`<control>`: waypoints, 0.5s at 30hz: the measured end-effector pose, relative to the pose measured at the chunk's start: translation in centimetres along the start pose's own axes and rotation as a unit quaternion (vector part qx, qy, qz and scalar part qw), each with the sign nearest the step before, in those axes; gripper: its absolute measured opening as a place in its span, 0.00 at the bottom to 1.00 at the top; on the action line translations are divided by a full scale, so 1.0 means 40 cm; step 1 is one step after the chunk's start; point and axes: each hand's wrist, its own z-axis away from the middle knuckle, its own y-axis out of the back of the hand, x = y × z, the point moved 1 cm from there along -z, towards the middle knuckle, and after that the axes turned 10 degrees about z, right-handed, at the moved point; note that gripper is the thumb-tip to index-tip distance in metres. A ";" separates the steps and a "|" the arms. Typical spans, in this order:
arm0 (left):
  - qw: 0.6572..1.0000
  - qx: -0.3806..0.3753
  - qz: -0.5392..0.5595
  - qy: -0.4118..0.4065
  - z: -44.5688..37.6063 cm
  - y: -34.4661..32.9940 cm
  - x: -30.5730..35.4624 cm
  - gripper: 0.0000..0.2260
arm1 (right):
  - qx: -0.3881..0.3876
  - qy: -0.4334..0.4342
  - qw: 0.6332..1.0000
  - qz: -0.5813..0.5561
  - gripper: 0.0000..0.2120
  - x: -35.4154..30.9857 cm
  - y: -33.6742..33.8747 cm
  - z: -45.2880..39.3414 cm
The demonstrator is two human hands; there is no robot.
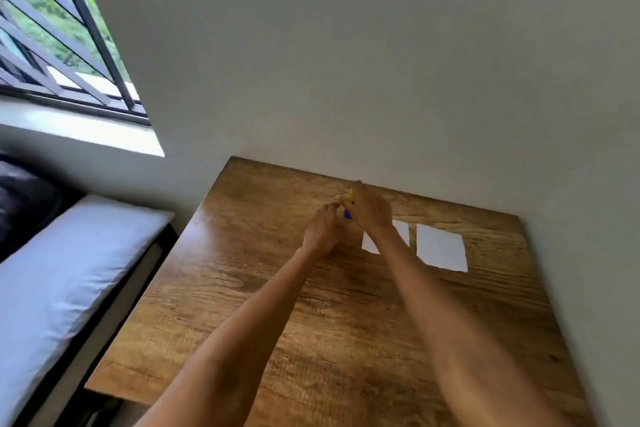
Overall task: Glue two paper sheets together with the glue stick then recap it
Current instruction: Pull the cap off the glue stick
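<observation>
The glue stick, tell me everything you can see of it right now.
The glue stick is mostly hidden by the hands. A yellow part shows at the top by the fingers of the right hand, and a blue bit shows lower down, between that hand and the left hand. It seems held roughly upright above the wooden table, near the wall, left of the two paper sheets. Whether the cap is on cannot be told.
</observation>
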 end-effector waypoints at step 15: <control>0.976 0.034 0.199 -0.075 -0.076 0.126 -0.070 0.01 | -0.178 0.230 0.957 -0.014 0.12 -0.062 0.085 -0.141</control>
